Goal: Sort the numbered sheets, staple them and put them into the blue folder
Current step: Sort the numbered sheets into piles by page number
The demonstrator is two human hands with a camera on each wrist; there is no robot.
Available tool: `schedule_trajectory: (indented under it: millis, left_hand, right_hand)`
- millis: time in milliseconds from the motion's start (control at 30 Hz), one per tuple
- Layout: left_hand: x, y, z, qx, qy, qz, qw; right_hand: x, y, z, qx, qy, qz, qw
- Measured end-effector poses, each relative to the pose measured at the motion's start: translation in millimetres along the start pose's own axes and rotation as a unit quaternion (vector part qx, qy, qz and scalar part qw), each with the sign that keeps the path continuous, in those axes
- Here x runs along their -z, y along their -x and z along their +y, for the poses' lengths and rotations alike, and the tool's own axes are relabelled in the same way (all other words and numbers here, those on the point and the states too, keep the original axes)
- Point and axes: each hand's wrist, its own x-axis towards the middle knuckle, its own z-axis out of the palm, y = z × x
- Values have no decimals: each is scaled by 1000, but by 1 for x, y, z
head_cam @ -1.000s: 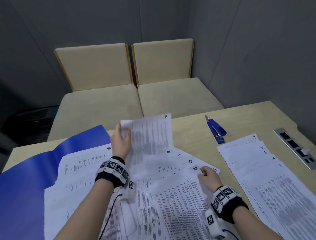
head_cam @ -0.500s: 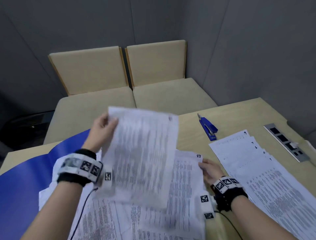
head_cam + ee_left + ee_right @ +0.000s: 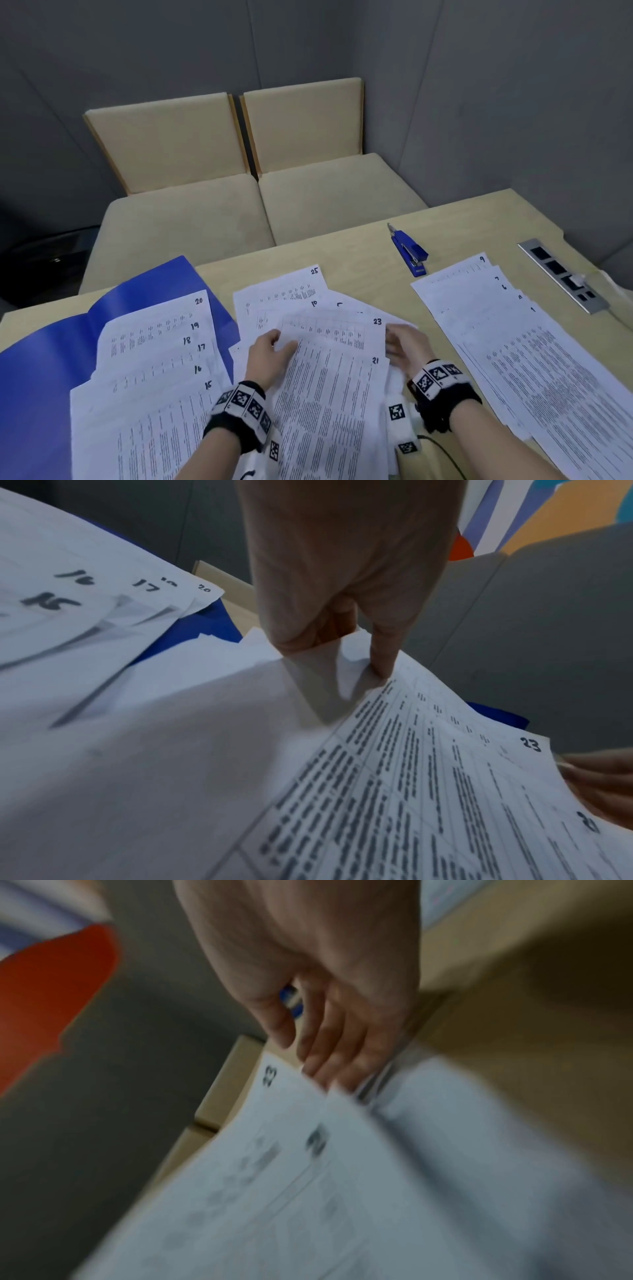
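Note:
The blue folder (image 3: 51,359) lies open at the left, with sheets 15 to 20 (image 3: 154,346) fanned over it. A middle pile (image 3: 284,291) shows 25 and 10 at the back, then sheet 23 (image 3: 342,329). Sheet 21 (image 3: 335,394) is on top. My left hand (image 3: 270,349) pinches sheet 21's top left edge; in the left wrist view its thumb (image 3: 380,666) presses on the paper. My right hand (image 3: 406,346) touches the pile's right edge with nearly straight fingers (image 3: 322,1066). Sheets 1 to 9 (image 3: 513,342) are fanned at the right. The blue stapler (image 3: 409,253) lies behind them.
A metal socket panel (image 3: 561,274) is set into the wooden table (image 3: 359,246) at the far right. Two beige chairs (image 3: 239,192) stand beyond the table's far edge. A black cable (image 3: 445,448) runs from my right wrist.
My left hand has brought sheet 21 down from the air onto the middle pile, over sheet 23. My right hand has stayed at the pile's right edge.

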Motion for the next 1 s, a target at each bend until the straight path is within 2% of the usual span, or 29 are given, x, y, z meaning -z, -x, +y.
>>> schedule_trajectory:
  millis: [33, 100, 167, 300, 467, 533, 600, 667, 700, 733, 867, 1000]
  left_hand:
    - [1, 3, 1, 3, -3, 0, 1000]
    - [3, 6, 0, 6, -2, 4, 1000]
    - [5, 8, 1, 11, 12, 6, 1000]
    - [8, 15, 7, 20, 52, 8, 998]
    - [7, 7, -8, 27, 73, 15, 997]
    - [7, 2, -15, 25, 73, 16, 997]
    - [5, -3, -21, 25, 69, 23, 997]
    - [4, -6, -29, 18, 64, 25, 997]
    - [2, -13, -40, 18, 65, 22, 998]
    - [7, -6, -30, 15, 64, 21, 998]
    - [8, -4, -37, 12, 84, 20, 996]
    - [16, 4, -27, 7, 166, -7, 986]
  right_hand:
    - [5, -3, -6, 48, 71, 57, 995]
    - [18, -11, -15, 113, 261, 163, 945]
    - [26, -17, -20, 123, 377, 169, 902]
    - [28, -26, -20, 108, 451, 118, 878]
    - [30, -15, -25, 198, 300, 130, 924]
    - [33, -16, -21, 180, 250, 122, 944]
    - [35, -15, -14, 149, 237, 81, 957]
    - [35, -6, -16, 181, 254, 87, 946]
    - [35, -3, -22, 211, 250, 115, 938]
    - [35, 1, -29, 241, 229, 139, 933]
    - [35, 12, -68, 310, 81, 134, 938]
    - [42, 29, -128, 388, -48, 180, 902]
